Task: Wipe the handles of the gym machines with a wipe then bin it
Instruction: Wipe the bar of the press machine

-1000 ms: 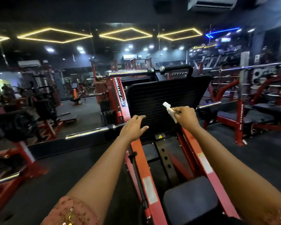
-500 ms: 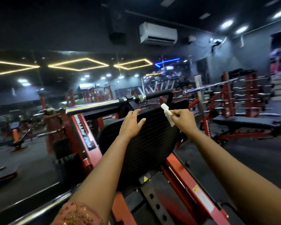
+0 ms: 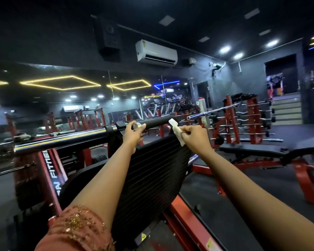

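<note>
A black padded handle bar runs across the top of a red leg-press machine, above its ribbed black foot plate. My left hand reaches up to the bar with its fingers curling over the bar's left part, beside a chrome knob. My right hand pinches a folded white wipe between thumb and fingers. The wipe's upper end touches or nearly touches the right end of the bar.
A chrome sleeve extends left from the bar. The machine's red frame runs down toward me. A black bench on red legs and a red rack of barbells stand to the right. A mirror wall lies behind.
Both hands have risen from the foot plate to the top handle bar. The left hand went from resting open on the plate to closing over the bar. The view tilted up and right.
</note>
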Demonstrator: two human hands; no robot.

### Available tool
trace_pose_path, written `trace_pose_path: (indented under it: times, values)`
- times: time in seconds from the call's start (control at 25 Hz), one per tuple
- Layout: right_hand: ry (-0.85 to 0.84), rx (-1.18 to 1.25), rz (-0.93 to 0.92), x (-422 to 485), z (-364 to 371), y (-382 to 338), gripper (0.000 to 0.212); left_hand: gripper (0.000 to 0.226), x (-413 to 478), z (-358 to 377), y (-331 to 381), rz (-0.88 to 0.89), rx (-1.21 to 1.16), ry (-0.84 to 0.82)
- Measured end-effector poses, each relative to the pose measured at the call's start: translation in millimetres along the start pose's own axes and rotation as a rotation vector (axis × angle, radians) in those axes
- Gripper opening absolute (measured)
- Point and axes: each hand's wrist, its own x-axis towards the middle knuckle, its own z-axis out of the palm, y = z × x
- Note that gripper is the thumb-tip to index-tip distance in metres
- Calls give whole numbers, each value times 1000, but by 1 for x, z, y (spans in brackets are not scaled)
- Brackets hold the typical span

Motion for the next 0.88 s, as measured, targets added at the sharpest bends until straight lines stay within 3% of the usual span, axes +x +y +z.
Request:
trace_pose_path:
  times: [0.2,0.4,0.56,0.72,0.88]
  values:
    - [-46,107,-14,33,30,22,27,27,12,0,-6,63,-53,145]
    - [58,216,-122,65,58,17,24,19,10,-7,-7,165,103,122]
    - [109,160,-352,79,95,-8,29,18,8,-10,-3,222,270,132]
    - [-27,56,-574,73,130,-12,37,33,6,-12,-1,428,646,266]
    - [147,-50,-824,78,133,19,43,32,1,-9,-2,609,723,221]
